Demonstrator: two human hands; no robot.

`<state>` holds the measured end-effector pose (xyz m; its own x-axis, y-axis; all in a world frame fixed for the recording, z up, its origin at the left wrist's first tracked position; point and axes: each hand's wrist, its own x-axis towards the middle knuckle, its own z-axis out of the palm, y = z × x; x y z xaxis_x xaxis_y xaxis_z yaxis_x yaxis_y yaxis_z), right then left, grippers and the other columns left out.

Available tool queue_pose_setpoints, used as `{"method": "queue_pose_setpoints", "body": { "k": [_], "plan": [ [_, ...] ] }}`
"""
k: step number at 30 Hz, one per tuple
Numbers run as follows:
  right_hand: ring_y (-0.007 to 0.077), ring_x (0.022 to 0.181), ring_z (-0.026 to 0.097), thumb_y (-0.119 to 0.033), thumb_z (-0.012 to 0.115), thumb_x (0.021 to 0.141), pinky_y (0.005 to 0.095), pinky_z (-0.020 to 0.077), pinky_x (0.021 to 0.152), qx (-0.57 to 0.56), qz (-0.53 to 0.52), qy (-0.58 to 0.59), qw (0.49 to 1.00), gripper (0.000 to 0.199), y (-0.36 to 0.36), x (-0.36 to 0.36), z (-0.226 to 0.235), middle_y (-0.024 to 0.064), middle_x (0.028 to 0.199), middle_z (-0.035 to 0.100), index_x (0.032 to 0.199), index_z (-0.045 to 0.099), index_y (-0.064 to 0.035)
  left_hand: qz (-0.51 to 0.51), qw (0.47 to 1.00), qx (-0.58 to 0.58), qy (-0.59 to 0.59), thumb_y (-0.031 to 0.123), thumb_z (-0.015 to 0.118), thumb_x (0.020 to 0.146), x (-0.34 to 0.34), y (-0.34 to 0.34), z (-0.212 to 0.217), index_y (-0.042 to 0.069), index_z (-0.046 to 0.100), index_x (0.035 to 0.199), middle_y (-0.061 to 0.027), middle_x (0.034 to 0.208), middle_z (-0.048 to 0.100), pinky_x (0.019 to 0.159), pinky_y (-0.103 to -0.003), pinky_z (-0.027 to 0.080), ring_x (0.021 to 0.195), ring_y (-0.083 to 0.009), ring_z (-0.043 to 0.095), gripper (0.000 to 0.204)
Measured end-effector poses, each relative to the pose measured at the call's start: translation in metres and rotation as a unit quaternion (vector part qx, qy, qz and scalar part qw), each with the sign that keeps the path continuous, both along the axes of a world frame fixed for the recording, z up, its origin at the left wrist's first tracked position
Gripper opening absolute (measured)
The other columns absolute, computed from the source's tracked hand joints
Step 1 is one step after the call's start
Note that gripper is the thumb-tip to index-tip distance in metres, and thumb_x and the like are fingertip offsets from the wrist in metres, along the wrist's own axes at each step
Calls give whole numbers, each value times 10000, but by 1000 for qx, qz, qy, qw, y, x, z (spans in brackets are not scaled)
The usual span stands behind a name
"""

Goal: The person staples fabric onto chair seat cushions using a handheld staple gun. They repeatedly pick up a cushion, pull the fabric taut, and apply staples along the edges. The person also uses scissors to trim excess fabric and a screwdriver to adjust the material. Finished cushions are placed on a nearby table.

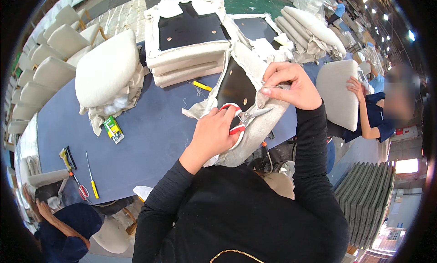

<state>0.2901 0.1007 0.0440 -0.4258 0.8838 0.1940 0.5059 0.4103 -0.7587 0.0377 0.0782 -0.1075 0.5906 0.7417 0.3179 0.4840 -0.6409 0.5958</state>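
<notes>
My left hand (213, 134) is closed around scissors (257, 113) with red and white handles; their blades stand apart and point right. My right hand (293, 84) pinches the edge of beige fabric (262, 99) just above the blades. Both hands are over an upholstered chair seat (267, 122) lying underside up at the table's near edge. Its black base panel (233, 84) shows inside a border of loose fabric. Whether the blades touch the fabric, I cannot tell.
On the blue table (136, 158) lie a yellow-handled tool (202, 86), a green box (113, 129), a staple gun (67, 159), a screwdriver (92, 176) and more scissors (83, 191). Stacked seats (189, 62) stand behind. One co-worker (373, 106) holds a seat at right; another (68, 231) sits lower left.
</notes>
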Motion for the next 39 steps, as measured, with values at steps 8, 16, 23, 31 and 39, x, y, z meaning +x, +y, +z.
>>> {"method": "queue_pose_setpoints", "body": {
  "k": [8,16,23,31,39],
  "plan": [
    [132,799,633,-100,899,891,308,463,745,-101,17,7,995,142,20,9,3,38,834,703,862,812,8,-53,998,-34,-9,163,777,884,6,14,-3,35,604,1349,-156,975,736,788,-526,564,960,-390,696,513],
    [125,760,600,-118,894,897,304,430,708,-102,36,10,994,140,20,11,3,32,797,679,869,826,1,-65,996,16,-60,137,798,848,19,26,-15,54,634,1310,-181,892,697,723,-522,544,847,-400,693,498],
    [119,751,588,-117,888,903,301,428,700,-111,30,29,993,139,21,19,-3,27,810,672,868,824,1,-70,996,1,-58,141,795,842,28,33,-14,70,661,1288,-176,835,672,700,-524,537,787,-405,687,471],
    [113,783,601,-103,865,913,291,428,710,-131,11,74,988,127,20,17,-5,30,866,678,882,815,9,-76,997,-33,1,160,782,859,26,37,-21,63,672,1242,-175,800,667,691,-524,539,777,-414,695,410],
    [136,926,685,-165,862,947,291,512,847,-95,17,142,985,174,21,22,-20,65,1027,761,980,852,6,-42,998,-56,9,195,811,871,1,13,-4,43,640,1253,-171,847,690,729,-511,555,845,-397,700,445]
  ]
}}
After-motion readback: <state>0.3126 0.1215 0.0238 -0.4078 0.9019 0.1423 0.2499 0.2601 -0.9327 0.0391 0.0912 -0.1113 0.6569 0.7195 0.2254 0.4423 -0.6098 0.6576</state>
